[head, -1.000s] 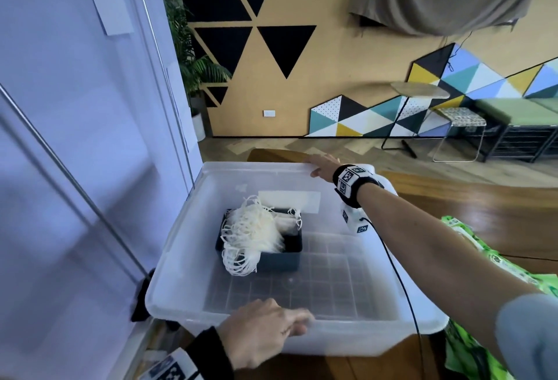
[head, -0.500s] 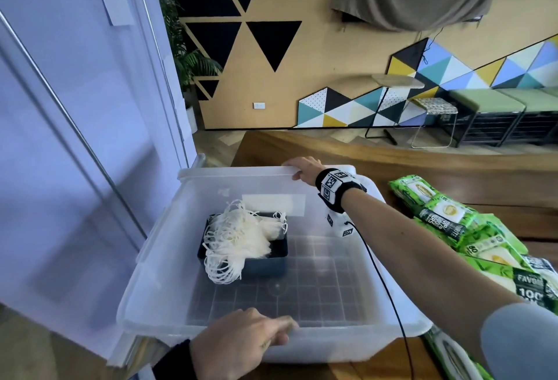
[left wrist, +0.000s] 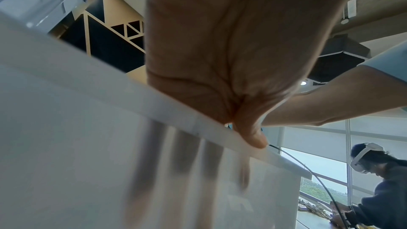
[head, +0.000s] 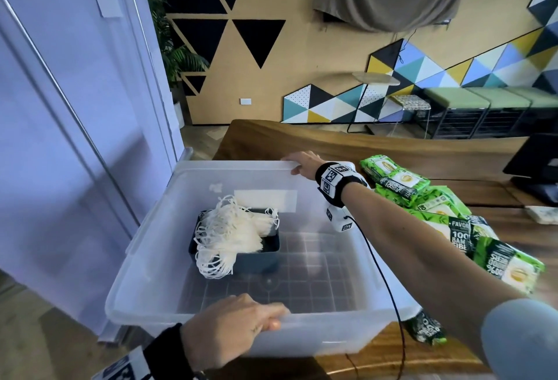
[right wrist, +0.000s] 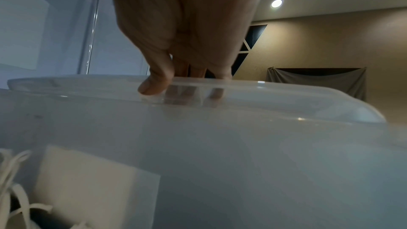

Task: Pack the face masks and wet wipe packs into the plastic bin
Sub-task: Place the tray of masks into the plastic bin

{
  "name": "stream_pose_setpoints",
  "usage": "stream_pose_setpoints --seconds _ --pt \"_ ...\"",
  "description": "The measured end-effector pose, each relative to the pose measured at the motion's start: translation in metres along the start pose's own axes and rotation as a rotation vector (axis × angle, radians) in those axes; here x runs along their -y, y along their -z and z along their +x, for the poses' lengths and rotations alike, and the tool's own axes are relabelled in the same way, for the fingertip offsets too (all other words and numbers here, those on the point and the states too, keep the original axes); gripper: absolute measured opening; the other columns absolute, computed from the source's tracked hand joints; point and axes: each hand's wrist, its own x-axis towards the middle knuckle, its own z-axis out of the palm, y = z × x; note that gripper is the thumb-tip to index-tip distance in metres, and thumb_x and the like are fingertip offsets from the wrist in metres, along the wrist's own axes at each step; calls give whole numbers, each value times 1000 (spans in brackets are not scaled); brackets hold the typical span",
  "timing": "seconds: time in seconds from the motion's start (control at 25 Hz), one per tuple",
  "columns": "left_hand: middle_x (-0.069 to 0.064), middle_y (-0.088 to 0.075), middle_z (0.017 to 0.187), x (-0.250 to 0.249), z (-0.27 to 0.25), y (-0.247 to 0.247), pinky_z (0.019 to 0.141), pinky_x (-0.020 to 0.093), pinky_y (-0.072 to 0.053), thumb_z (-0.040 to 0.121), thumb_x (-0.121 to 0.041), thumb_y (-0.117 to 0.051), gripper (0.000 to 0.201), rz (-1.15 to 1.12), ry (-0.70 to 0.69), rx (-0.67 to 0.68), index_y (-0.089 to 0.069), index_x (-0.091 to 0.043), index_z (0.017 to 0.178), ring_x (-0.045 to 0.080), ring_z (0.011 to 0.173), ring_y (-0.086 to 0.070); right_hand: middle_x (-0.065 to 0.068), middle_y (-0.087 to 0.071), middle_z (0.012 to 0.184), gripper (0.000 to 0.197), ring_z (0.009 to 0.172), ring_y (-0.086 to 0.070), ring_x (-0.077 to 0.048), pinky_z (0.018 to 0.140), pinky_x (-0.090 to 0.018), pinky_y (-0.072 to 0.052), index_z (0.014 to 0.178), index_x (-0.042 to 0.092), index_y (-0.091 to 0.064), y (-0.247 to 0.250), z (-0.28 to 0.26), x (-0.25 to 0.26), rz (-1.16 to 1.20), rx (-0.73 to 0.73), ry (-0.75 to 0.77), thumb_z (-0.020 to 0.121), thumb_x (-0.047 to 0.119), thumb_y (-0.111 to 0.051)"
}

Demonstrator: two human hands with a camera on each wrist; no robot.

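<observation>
A clear plastic bin [head: 145,262] stands at the left end of a wooden table. Inside it sits a dark stack of face masks [head: 241,246] with white ear loops piled on top. My left hand [head: 238,328] grips the bin's near rim, fingers curled over the edge, seen through the wall in the left wrist view [left wrist: 242,128]. My right hand [head: 302,162] grips the far rim [right wrist: 286,109], thumb inside, fingers [right wrist: 216,93] outside. Several green wet wipe packs [head: 401,180] lie on the table right of the bin.
A white glass partition [head: 60,138] stands close on the left of the bin. A dark monitor [head: 534,162] sits at the table's far right. Another person [left wrist: 378,189] with a headset works in the background.
The bin, held by both hands, has shifted left and nearer the table's edge relative to the wipe packs, which have come further into view on the right.
</observation>
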Motion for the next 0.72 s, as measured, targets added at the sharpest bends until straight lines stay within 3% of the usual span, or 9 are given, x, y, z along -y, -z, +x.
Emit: stream_pose_setpoints --seconds 0.16,0.32,0.4,0.48,0.52,0.6,0.68,0.72 --pt "6 -64 113 -32 0 -17 83 34 -42 101 -36 -35 21 24 3 -22 -41 -43 119 29 105 -58 -9 -51 136 46 129 -39 -32 108 -51 -29 131 20 -51 3 -22 -19 -6 36 3 90 0 -51" --pt "2 -66 111 -53 9 -29 84 34 -46 100 -27 -37 24 20 -2 -86 -39 -42 119 29 101 -60 -10 -49 137 45 130 -39 -33 109 -53 -29 131 24 -51 19 -34 -20 -1 34 35 91 4 -51" --pt "4 -68 105 -54 12 -30 82 34 -46 99 -28 -37 23 -11 -29 -110 -41 -39 119 26 99 -61 -8 -45 141 44 133 -35 -30 111 -50 -26 133 22 -49 32 -38 -17 -23 22 46 92 7 -50" --pt "-2 -67 99 -55 13 -27 83 32 -43 100 -29 -38 23 -74 -72 -43 -45 -36 120 19 95 -59 -7 -42 143 43 134 -35 -30 112 -44 -26 134 21 -48 39 -43 -19 -18 41 42 93 9 -51" --pt "-5 -65 99 -55 14 -25 85 32 -42 100 -33 -37 24 -114 -96 6 -46 -36 122 16 96 -58 -8 -42 143 43 133 -36 -30 112 -43 -27 134 21 -48 40 -45 -21 -7 55 36 93 10 -52" --pt "-5 -63 116 -59 17 -25 95 33 -42 96 -49 -33 35 -133 -134 52 -40 -40 129 13 107 -57 -9 -42 143 43 133 -36 -30 112 -43 -27 135 20 -48 40 -54 -22 -2 74 32 93 10 -53" --pt "-1 -60 127 -66 22 -32 100 38 -40 89 -66 -31 50 4 -97 33 -32 -43 134 22 119 -54 -9 -41 144 44 134 -35 -29 112 -41 -26 136 17 -47 46 -63 -25 -15 67 31 93 9 -52" --pt "4 -62 125 -70 26 -37 98 39 -41 89 -68 -30 52 112 -60 8 -33 -42 134 27 118 -54 -9 -41 144 43 134 -35 -28 112 -40 -25 136 17 -46 51 -69 -28 -16 59 28 94 9 -51"
